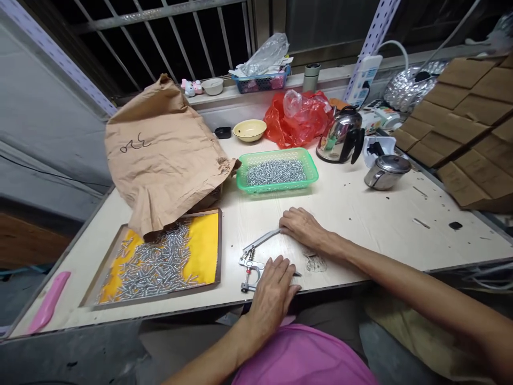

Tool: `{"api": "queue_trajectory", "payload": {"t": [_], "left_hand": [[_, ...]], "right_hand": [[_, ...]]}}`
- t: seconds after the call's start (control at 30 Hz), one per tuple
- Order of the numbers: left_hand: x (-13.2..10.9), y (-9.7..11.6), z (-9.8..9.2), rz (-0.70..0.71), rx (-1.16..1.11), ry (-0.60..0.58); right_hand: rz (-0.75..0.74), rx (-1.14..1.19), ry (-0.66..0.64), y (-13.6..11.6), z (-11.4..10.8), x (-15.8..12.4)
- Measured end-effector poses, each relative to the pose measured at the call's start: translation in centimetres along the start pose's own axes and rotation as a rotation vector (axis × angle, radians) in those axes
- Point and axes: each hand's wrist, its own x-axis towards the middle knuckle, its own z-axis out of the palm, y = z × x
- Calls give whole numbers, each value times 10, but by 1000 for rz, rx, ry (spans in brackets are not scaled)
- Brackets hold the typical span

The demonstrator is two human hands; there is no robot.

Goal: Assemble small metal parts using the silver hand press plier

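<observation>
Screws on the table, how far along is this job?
Looks done: a layer of screws lies in the green basket. In hand: left hand and right hand rest on a metal tool. Seemingly left: the heap on the yellow tray.

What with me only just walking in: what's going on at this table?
A person sits at the table with both hands on a metal lever tool. The left hand lies flat over its near end. The right hand touches the tip of its long handle. Screws fill a yellow tray, partly under a paper sack, and a green basket.
</observation>
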Motion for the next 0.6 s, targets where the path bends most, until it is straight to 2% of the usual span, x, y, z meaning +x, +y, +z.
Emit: {"api": "queue_trajectory", "payload": {"t": [0.07, 0.13, 0.27, 0.33, 0.4, 0.47, 0.5, 0.53, 0.6], "left_hand": [[1, 0, -1, -6, -34, -1], [1, 1, -2, -14, -66, -5], [-9, 8, 1, -66, -128, 25], [-21, 13, 2, 1, -149, 56], [-35, 14, -3, 157, -142, 131], [-49, 9, -18, 264, -92, 264], [-55, 2, -29, 243, -52, 328], [-60, -6, -43, 183, -10, 379], [-67, -30, -74, -101, 97, 382]], "right_hand": [[6, -45, 7, -9, -3, 10], [-80, -44, -7, -28, -8, 15], [-484, 53, -64, -79, -13, 17], [-610, 69, -81, -98, -11, 16], [-659, 85, -92, -106, -4, 15], [-683, 110, -98, -108, 7, 16], [-693, 133, -95, -108, 13, 17], [-694, 165, -84, -108, 18, 17], [-669, 258, -30, -109, 24, 18]]}}
